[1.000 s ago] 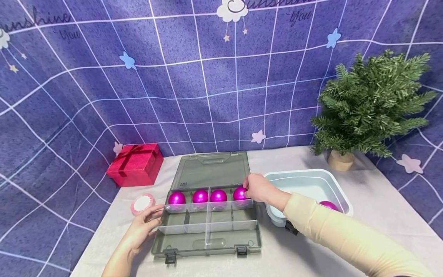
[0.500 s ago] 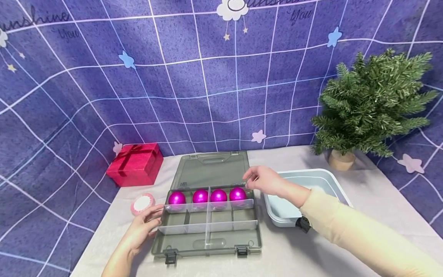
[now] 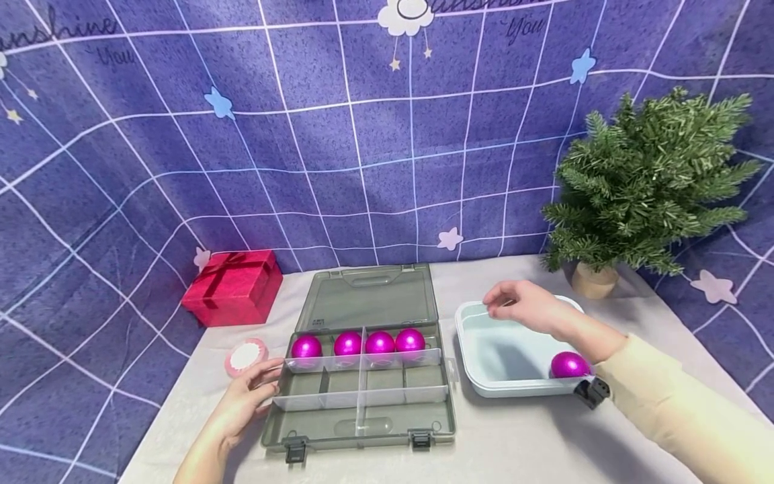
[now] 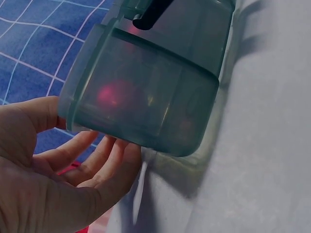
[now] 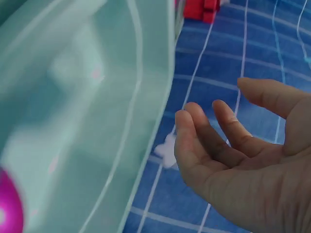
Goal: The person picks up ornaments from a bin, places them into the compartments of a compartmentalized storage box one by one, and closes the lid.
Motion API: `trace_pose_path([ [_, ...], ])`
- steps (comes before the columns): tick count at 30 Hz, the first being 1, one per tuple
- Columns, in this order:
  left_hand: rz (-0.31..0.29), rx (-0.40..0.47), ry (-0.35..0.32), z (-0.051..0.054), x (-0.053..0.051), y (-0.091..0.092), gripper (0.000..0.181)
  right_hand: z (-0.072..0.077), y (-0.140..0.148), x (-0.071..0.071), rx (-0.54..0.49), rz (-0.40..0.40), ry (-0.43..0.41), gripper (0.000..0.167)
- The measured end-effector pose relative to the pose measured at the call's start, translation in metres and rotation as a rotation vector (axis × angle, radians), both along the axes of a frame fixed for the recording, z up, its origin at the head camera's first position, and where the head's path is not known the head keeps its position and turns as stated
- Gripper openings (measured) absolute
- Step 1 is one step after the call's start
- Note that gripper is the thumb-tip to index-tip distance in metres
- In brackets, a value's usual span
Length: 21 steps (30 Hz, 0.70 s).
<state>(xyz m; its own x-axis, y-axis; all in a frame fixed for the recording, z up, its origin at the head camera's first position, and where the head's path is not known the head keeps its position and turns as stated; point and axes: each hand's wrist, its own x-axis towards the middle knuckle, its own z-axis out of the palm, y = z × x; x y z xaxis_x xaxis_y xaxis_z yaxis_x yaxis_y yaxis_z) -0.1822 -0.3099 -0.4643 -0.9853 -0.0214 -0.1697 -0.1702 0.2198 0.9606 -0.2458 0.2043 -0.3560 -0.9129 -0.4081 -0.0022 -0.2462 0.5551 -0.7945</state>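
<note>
My left hand [image 3: 246,396] rests at the left side of a grey translucent compartment box [image 3: 383,423], its fingertips touching the side wall. In the left wrist view, those fingers [image 4: 114,167] lie against the box [image 4: 146,92], loosely bent. Several shiny magenta balls [image 3: 379,343] sit in the box's back row, two of them close together right of the long divider. My right hand [image 3: 529,309] hovers over a pale blue plastic tub [image 3: 492,388], holding nothing, fingers relaxed. One magenta ball [image 3: 570,365] lies in the tub's front right corner.
The box's lid [image 3: 375,296] lies folded back behind it. A red gift box [image 3: 236,289] stands at the back left, with a round pink-and-white object [image 3: 246,356] in front of it. A small artificial fir tree [image 3: 650,181] stands behind the tub at the right.
My right hand has let go of the rightmost ball in the box and moved right over the tub. That ball has shifted left towards its neighbour. The left hand stays in place.
</note>
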Motion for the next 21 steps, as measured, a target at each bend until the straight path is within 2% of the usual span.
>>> trace_pose_path([
  [8, -0.008, 0.002, -0.002, -0.002, 0.000, 0.000, 0.058, -0.024, 0.040, 0.007, 0.110, -0.024, 0.013, 0.025],
  [15, -0.010, 0.000, 0.002, -0.002, 0.001, -0.002, 0.057, -0.037, 0.061, 0.016, -0.005, 0.017, -0.056, 0.024],
  [21, -0.014, 0.000, 0.007, -0.002, 0.000, -0.001, 0.056, -0.038, 0.071, 0.022, 0.025, 0.008, -0.083, 0.024],
])
